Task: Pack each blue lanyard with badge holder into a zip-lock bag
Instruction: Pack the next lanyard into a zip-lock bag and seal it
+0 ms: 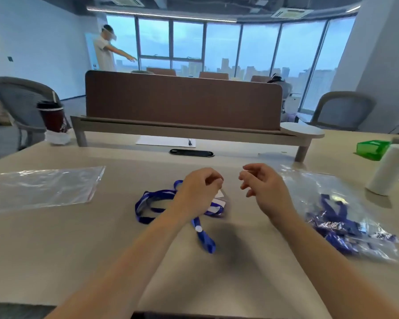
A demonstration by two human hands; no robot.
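Note:
A blue lanyard [152,203] lies in loose loops on the table's middle, its tail with a white button [198,229] pointing toward me. Its clear badge holder [220,200] sits under my left hand [197,189], whose curled fingers pinch the holder's top edge. My right hand [264,187] hovers just to the right with loosely curled fingers and holds nothing. An empty zip-lock bag [48,187] lies flat at the left. At the right, a crumpled clear bag [346,217] holds several blue lanyards.
A white bottle [389,171] and a green box [371,149] stand at the right. A dark coffee cup [51,116] stands far left. A brown desk divider [182,100] runs across the back, with paper [161,141] and a black cable slot [191,153] before it.

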